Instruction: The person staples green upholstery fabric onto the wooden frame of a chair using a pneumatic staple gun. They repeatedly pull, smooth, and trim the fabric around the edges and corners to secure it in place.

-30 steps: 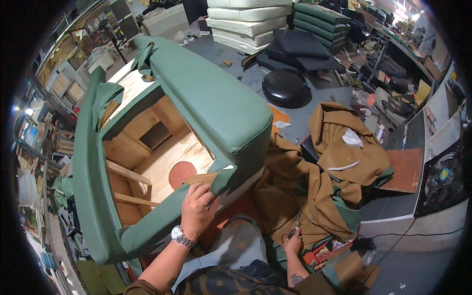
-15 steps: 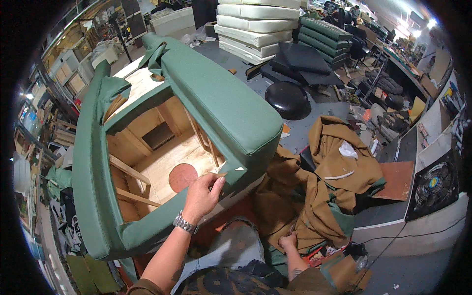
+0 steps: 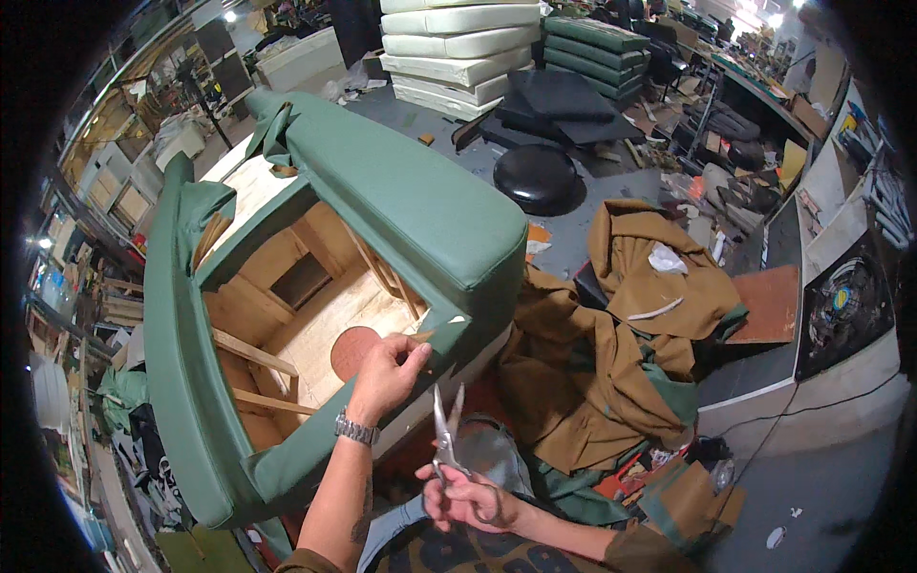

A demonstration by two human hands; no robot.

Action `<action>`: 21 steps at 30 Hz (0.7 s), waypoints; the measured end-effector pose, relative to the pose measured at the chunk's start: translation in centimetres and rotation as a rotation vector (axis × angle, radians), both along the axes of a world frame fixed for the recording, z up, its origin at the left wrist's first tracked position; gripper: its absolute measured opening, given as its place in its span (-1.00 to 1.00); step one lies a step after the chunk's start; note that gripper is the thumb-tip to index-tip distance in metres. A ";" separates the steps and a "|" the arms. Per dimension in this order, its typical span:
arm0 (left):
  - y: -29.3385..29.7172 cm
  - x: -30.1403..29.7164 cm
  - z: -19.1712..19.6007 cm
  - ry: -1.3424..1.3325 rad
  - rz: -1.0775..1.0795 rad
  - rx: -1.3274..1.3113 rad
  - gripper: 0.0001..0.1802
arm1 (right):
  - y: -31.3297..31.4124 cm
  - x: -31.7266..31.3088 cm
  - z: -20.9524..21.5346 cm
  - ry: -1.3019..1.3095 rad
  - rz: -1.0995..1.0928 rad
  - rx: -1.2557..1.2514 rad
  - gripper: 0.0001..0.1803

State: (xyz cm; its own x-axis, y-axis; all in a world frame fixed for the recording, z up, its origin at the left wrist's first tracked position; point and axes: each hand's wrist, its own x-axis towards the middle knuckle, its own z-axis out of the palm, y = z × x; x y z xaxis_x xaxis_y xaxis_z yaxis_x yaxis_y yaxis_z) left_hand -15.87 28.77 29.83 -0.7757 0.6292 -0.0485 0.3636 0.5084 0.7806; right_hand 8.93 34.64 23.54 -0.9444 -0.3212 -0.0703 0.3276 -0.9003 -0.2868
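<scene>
A wooden furniture frame covered in green leather-like upholstery (image 3: 411, 191) stands before me, its inside of bare wood showing. At its near right inner corner, my left hand (image 3: 384, 377) pinches a small flap of the cover (image 3: 421, 336) whose tan underside shows. My right hand (image 3: 468, 500) is just below and right of it, fingers through the handles of metal scissors (image 3: 444, 430). The scissor blades are spread and point up toward the near rail, apart from the flap. Inside the frame lies a round reddish disc (image 3: 352, 351), partly behind my left hand.
Brown-backed green material (image 3: 583, 382) lies heaped to the right. White cushions (image 3: 458, 43) and green cushions (image 3: 592, 57) are stacked beyond, near black padded pieces (image 3: 559, 110) and a round black seat (image 3: 535, 177). A fan (image 3: 842, 301) stands at far right.
My right hand has come up from the brown material with the scissors, blades spread. My left hand stays at the corner. The whole view has shifted a little.
</scene>
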 end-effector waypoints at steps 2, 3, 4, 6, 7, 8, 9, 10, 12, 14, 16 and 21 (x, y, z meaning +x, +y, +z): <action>0.0 -0.2 -0.2 0.107 -0.033 0.022 -0.59 | -1.0 -1.2 -0.7 -0.028 0.012 0.068 -0.46; 0.0 -0.2 -0.3 0.089 -0.026 0.009 -0.60 | -1.2 -1.8 -1.0 -0.052 0.022 0.099 -0.48; 0.0 -0.3 -0.4 0.072 -0.021 -0.005 -0.60 | -1.4 -2.3 -1.2 -0.049 -0.008 0.104 -0.48; 0.0 -0.4 -0.5 0.053 -0.015 -0.014 -0.61 | -1.6 -3.6 -1.4 -0.097 -0.060 0.164 -0.49; 0.0 -0.4 -0.5 0.048 -0.015 -0.010 -0.61 | -1.7 -4.2 -1.5 -0.115 -0.079 0.171 -0.49; 0.0 -0.4 -0.5 0.048 -0.009 -0.020 -0.62 | -1.6 -4.9 -1.5 -0.122 -0.101 0.175 -0.50; 0.0 -0.3 -0.6 0.050 -0.014 -0.006 -0.62 | -1.6 -5.4 -1.6 -0.145 -0.118 0.184 -0.50; 0.0 -0.2 -0.6 0.055 -0.016 -0.010 -0.62 | -1.4 -5.9 -1.6 -0.128 -0.145 0.213 -0.52; 0.0 0.0 -0.6 0.071 -0.032 -0.002 -0.63 | -1.0 -6.8 -1.6 -0.108 -0.187 0.252 -0.51; 0.0 0.2 -0.6 0.090 -0.062 0.020 -0.64 | -0.8 -7.4 -1.6 -0.121 -0.223 0.266 -0.50; 0.0 0.3 -0.6 0.079 -0.053 0.008 -0.64 | -0.5 -7.6 -1.6 -0.121 -0.256 0.262 -0.53; 0.1 0.1 -0.5 0.077 -0.056 -0.024 -0.67 | -0.8 -7.4 -1.2 -0.205 -0.317 0.279 -0.59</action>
